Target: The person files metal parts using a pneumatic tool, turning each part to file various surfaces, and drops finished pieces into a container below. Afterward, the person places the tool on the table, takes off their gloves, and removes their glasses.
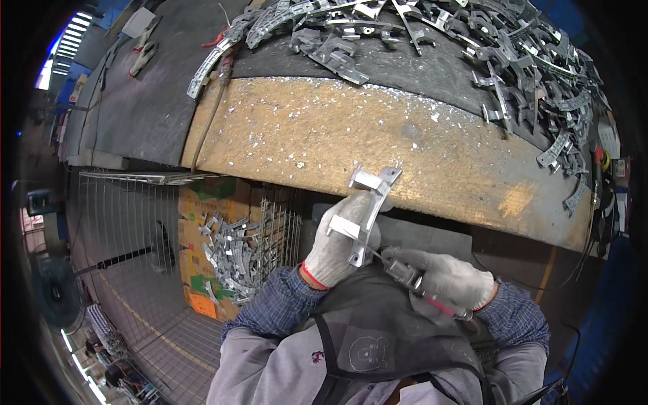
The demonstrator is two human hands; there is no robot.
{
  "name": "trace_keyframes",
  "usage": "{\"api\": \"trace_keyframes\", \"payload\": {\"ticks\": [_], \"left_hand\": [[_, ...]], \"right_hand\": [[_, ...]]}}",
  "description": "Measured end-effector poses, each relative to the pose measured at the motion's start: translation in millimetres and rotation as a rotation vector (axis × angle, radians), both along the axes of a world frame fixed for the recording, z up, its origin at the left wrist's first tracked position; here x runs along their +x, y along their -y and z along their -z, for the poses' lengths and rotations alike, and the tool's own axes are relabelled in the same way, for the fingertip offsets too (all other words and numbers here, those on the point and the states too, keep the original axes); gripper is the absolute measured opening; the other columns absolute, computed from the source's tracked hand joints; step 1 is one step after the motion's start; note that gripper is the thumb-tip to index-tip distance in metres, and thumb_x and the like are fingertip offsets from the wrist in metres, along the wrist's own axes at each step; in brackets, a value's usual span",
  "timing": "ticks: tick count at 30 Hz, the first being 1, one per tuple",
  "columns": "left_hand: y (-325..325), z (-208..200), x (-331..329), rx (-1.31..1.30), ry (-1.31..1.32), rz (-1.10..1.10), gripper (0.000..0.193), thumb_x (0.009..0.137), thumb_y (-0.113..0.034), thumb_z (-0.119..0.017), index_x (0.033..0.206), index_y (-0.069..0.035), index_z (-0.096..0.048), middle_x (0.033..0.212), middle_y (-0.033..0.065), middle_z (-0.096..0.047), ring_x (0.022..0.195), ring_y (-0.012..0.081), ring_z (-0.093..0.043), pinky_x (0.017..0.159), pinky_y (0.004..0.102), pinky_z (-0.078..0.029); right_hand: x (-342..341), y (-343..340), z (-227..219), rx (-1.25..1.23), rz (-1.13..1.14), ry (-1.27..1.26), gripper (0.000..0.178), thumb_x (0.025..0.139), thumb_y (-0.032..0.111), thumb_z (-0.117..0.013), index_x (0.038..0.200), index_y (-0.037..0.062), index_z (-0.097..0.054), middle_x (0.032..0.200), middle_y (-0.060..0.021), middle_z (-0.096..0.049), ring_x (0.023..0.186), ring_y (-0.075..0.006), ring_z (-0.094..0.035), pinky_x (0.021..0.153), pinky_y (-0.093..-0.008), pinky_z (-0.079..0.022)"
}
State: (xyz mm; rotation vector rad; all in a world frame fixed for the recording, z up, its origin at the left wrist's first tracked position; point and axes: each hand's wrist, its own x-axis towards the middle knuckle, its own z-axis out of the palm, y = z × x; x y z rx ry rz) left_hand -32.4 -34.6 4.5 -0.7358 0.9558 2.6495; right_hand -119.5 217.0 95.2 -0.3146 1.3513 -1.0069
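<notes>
My left hand (pixel 332 246), in a white knit glove with a red cuff edge, is closed round a silver cast-metal bracket (pixel 373 210). The bracket is slightly curved with two side arms, and it is held upright in front of the bench edge. In my gloved right hand (pixel 459 278) is a slim grey air tool (pixel 402 271) with a red rear section. Its thin tip points left at the bracket's lower end; whether the two touch, I cannot tell. Part of my right hand's grip is hidden behind the tool.
Metal chips litter the wooden board (pixel 270 128) along the bench front. A heap of similar brackets (pixel 520 61) covers the back and right. On the left, an air hose (pixel 214 121) hangs over the edge, above a wire cage (pixel 135 236) and a cardboard box (pixel 196 266) holding more brackets.
</notes>
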Motion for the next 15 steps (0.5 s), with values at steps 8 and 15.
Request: {"api": "trace_keyframes", "payload": {"ticks": [8, 15], "left_hand": [[32.8, -36.8, -24.2, -0.366, -0.129, 0.278, 0.037, 0.114, -0.023, -0.065, 0.141, 0.002, -0.066, 0.1, -0.0017, -0.072, 0.08, 0.0077, -0.068, 0.065, 0.0254, -0.056], [27.0, -58.5, -37.6, -0.423, 0.059, 0.325, 0.037, 0.116, -0.025, -0.064, 0.137, 0.005, -0.068, 0.091, 0.0004, -0.069, 0.072, 0.006, -0.066, 0.057, 0.023, -0.051]], "right_hand": [[-8.5, -1.4, -81.3, 0.046, -0.534, -1.406, 0.065, 0.095, 0.052, -0.081, 0.152, 0.0262, -0.066, 0.078, -0.0074, -0.066, 0.061, -0.0278, -0.07, 0.052, -0.0421, -0.055], [-10.0, 7.4, -92.0, 0.241, -0.756, -1.773, 0.054, 0.097, 0.053, -0.077, 0.148, 0.0415, -0.067, 0.072, -0.0092, -0.058, 0.053, -0.027, -0.063, 0.046, -0.0405, -0.051]]}}
